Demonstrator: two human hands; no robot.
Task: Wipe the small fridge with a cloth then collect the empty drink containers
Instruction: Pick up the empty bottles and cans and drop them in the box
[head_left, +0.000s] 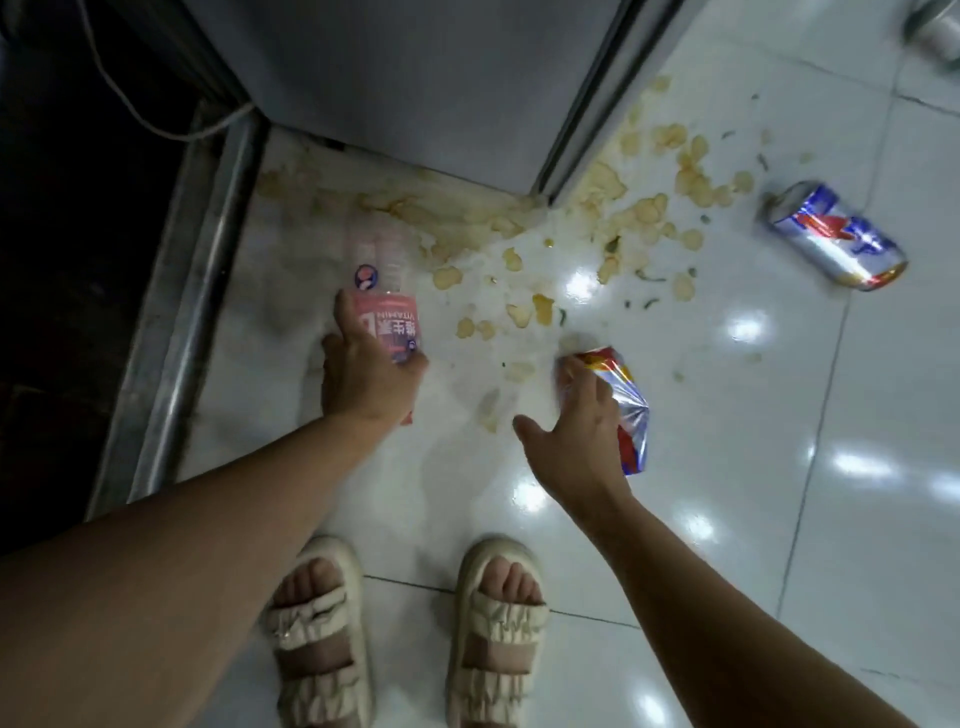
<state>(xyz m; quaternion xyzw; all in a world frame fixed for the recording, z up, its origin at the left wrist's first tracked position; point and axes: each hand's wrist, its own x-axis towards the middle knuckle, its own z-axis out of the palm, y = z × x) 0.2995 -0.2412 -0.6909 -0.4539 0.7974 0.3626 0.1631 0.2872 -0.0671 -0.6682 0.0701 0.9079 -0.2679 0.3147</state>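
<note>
The left hand (363, 374) has its fingers clamped on a clear pink-labelled bottle (387, 306), long axis pointing away toward the fridge (415, 78). The right hand (582, 436), fingers apart, reaches onto a crushed can (626, 410) on the glossy tiled floor (727, 519). A smooth intact can (836, 236) lies well apart, forward-right, nearer the right hand, beyond scattered chips (644, 208).

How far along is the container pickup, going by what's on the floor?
Wiping: no cloth in view, so that step can't be judged. In hand: left hand grips the pink bottle; right hand is on the crushed can, grip not clearly closed. Left: the intact can lying on the tiles, apart from both hands. Chips remain scattered.
</note>
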